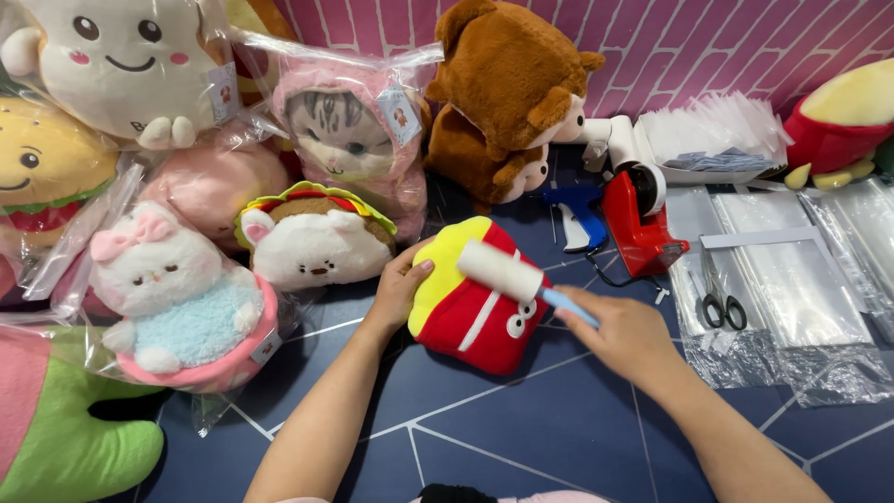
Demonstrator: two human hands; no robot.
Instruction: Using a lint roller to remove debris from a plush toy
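A red and yellow plush toy shaped like a box of fries (470, 312) lies on the dark blue floor in the middle. My left hand (400, 284) grips its yellow left edge. My right hand (619, 335) holds a lint roller (507, 275) by its light blue handle, and the white roll rests on the top of the plush.
Bagged plush toys (186, 298) crowd the left side, with a brown bear (507, 93) behind. A red tape dispenser (638, 219), a blue tool (577, 214), scissors (722, 303) and clear plastic bags (792, 270) lie to the right. A pink brick wall (689, 37) stands behind.
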